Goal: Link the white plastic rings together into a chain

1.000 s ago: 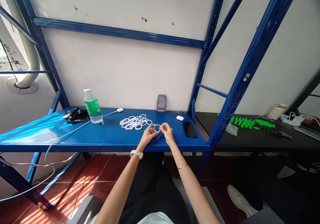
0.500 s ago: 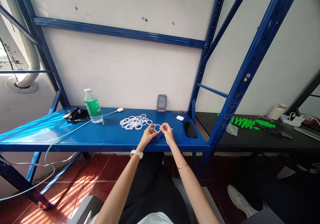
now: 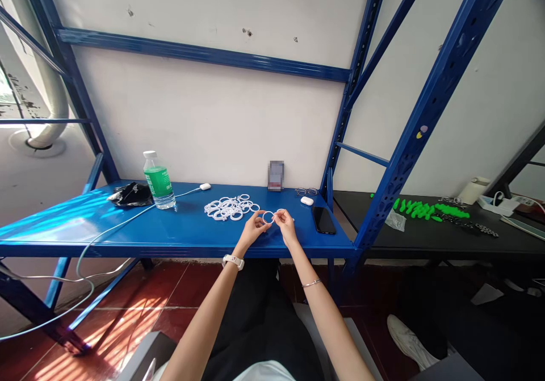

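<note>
Above the front part of the blue table point(image 3: 183, 234), my left hand point(image 3: 254, 229) and my right hand point(image 3: 284, 225) hold a small white ring point(image 3: 268, 217) between them. My left fingers pinch its left side and my right fingers pinch its right side. Just left of my hands lies a loose pile of white rings point(image 3: 230, 208), several of them overlapping. A small white piece shows beside my right fingertips, too small to name.
A black phone point(image 3: 323, 220), a white earbud case point(image 3: 306, 201) and glasses point(image 3: 306, 191) lie to the right. On the left stand a water bottle point(image 3: 159, 181) and a black plastic bag point(image 3: 131, 195). A white cable point(image 3: 128, 220) crosses the table. Blue rack posts point(image 3: 400, 159) rise at right.
</note>
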`<state>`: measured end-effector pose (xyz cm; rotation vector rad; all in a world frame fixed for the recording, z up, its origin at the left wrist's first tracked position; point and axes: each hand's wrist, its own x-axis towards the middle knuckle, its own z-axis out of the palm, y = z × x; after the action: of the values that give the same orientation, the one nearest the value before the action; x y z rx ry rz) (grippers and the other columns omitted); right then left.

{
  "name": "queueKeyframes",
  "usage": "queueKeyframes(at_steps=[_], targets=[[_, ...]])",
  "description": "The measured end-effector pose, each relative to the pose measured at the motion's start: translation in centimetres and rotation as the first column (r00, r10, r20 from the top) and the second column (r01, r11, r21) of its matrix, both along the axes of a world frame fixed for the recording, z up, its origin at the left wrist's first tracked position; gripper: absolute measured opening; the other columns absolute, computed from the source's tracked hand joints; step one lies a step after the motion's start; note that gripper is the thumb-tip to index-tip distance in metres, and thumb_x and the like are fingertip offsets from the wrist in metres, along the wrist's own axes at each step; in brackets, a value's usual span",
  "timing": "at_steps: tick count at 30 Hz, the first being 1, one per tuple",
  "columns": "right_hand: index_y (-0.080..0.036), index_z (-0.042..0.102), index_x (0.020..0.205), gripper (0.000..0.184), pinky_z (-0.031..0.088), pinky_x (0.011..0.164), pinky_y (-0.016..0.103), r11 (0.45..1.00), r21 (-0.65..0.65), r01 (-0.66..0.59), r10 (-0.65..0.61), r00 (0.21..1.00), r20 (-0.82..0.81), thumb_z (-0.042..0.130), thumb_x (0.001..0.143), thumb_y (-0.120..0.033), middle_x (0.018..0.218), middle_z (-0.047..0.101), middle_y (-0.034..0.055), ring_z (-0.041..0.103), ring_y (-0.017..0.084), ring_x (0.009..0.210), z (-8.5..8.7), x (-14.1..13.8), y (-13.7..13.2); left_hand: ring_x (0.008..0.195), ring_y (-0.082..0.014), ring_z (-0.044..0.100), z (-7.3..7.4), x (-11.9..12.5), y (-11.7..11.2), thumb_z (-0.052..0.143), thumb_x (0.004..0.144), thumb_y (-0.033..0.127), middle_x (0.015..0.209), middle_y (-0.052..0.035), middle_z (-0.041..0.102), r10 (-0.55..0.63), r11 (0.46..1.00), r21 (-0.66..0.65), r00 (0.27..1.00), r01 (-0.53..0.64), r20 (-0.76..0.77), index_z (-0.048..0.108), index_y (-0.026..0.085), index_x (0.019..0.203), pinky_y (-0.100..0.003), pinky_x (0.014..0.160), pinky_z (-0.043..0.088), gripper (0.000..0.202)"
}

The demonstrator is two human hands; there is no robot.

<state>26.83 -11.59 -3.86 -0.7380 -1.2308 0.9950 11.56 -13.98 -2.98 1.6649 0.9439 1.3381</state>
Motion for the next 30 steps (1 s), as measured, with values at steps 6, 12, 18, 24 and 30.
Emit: queueKeyframes(at_steps=[6, 12, 18, 24, 30], targets=[[-0.022, 0.064, 0.082, 0.033, 0.052, 0.077, 0.034, 0.998, -0.054, -0.022, 0.020, 0.999, -0.032, 0.079, 0.068, -0.048, 0.078, 0.067, 0.0013, 0.065, 0.019, 0.075, -0.08, 0.00, 0.13, 0.063, -0.0152, 0.063, 0.32, -0.01, -0.27, 0.072, 0.076, 0.049, 0.073, 0.0016, 0.065, -0.011, 1.000, 0.010, 1.000, 0.011, 0.003, 0.055, 0.021, 0.119, -0.027, 0.064, 0.050, 0.054], [-0.021, 0.069, 0.085, 0.039, 0.051, 0.076, 0.034, 0.996, -0.085, -0.017, 0.012, 0.998, -0.058, 0.080, 0.066, -0.054, 0.078, 0.069, 0.0031, 0.064, 0.019, 0.074, -0.03, -0.07, 0.15, 0.061, -0.0155, 0.062, 0.35, 0.08, -0.03, 0.068, 0.076, 0.058, 0.074, -0.0028, 0.068, 0.024, 0.999, -0.028, 1.000, -0.024, -0.005, 0.063, 0.017, 0.095, -0.027, 0.063, 0.050, 0.046], [-0.020, 0.071, 0.085, 0.041, 0.050, 0.073, 0.032, 0.996, -0.092, -0.014, 0.010, 0.999, -0.045, 0.078, 0.067, -0.056, 0.076, 0.069, 0.0033, 0.063, 0.019, 0.072, 0.01, -0.02, 0.12, 0.057, -0.0141, 0.059, 0.50, 0.07, 0.03, 0.061, 0.080, 0.063, 0.069, -0.0038, 0.068, 0.010, 1.000, 0.000, 1.000, -0.010, -0.022, 0.065, 0.016, 0.078, -0.026, 0.062, 0.048, 0.047], [-0.021, 0.070, 0.080, 0.040, 0.049, 0.071, 0.032, 0.996, -0.085, 0.010, -0.012, 1.000, -0.023, 0.077, 0.068, -0.058, 0.072, 0.066, 0.0027, 0.061, 0.019, 0.070, 0.00, 0.00, 0.09, 0.054, -0.0157, 0.061, 0.46, 0.01, 0.09, 0.058, 0.081, 0.068, 0.066, -0.0050, 0.070, -0.019, 1.000, -0.005, 1.000, 0.019, -0.006, 0.069, 0.015, 0.085, -0.027, 0.060, 0.050, 0.054], [-0.021, 0.072, 0.084, 0.039, 0.049, 0.072, 0.032, 0.996, -0.089, 0.020, -0.020, 1.000, -0.004, 0.076, 0.069, -0.056, 0.079, 0.068, 0.0039, 0.062, 0.020, 0.075, 0.08, -0.05, -0.04, 0.051, -0.0164, 0.062, 0.17, 0.05, 0.33, 0.054, 0.082, 0.070, 0.060, -0.0063, 0.069, 0.004, 0.999, -0.041, 1.000, -0.003, 0.027, 0.067, 0.015, 0.077, -0.027, 0.057, 0.049, 0.057]])
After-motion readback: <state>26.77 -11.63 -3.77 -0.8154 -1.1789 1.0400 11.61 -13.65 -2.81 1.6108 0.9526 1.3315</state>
